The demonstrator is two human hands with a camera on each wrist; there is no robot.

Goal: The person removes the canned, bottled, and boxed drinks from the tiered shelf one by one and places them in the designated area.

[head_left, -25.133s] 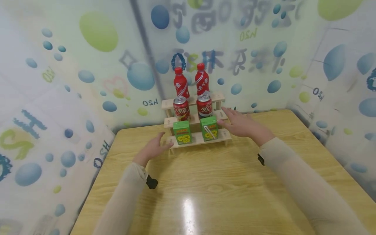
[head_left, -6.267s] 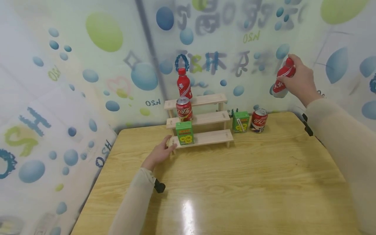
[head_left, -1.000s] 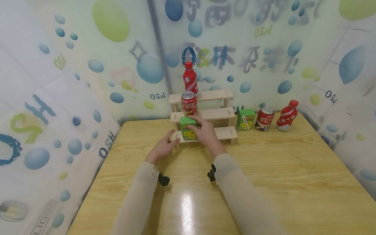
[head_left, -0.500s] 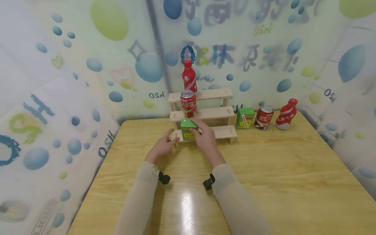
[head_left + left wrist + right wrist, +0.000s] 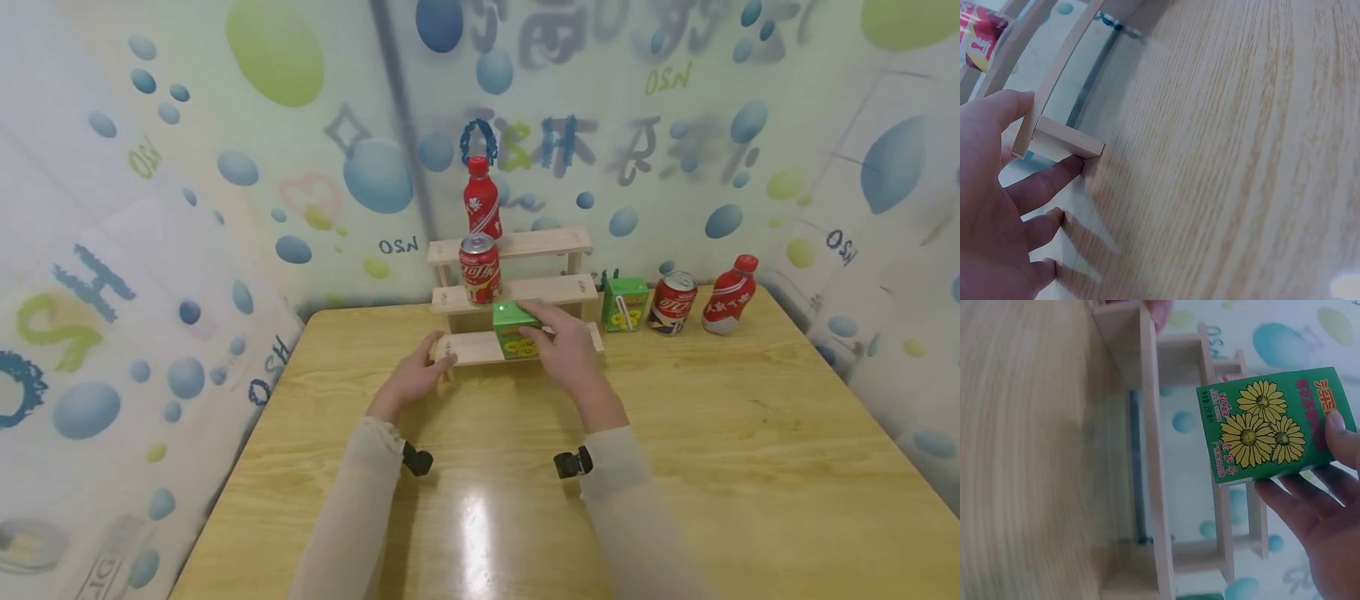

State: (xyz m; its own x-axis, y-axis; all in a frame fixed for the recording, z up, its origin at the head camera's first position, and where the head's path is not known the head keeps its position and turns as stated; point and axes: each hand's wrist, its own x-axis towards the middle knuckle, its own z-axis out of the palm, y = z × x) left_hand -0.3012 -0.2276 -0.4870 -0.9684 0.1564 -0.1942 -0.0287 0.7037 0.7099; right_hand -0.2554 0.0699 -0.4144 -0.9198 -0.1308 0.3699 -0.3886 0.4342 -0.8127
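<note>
My right hand (image 5: 567,342) grips a green drink carton (image 5: 513,332) with yellow flowers, thumb on its front. In the right wrist view the carton (image 5: 1272,425) is held slightly off the lowest step, tilted a little. My left hand (image 5: 411,379) holds the left end of the three-step wooden rack (image 5: 468,346). The left wrist view has the thumb on the step board (image 5: 1054,75) and the forefinger at the leg (image 5: 1066,139). A red soda can (image 5: 479,271) stands on the middle step's left, a red bottle (image 5: 482,204) on the top step's left.
Right of the rack, on the wooden table (image 5: 675,467), a second green carton (image 5: 626,305) with a straw, another can (image 5: 672,302) and another bottle (image 5: 730,296) stand in a row. A patterned wall (image 5: 637,100) rises right behind the table.
Earlier, the second carton, can and bottle went from the rack to the table. In the last second my right hand grips the remaining carton and moves it right. The left hand stays put.
</note>
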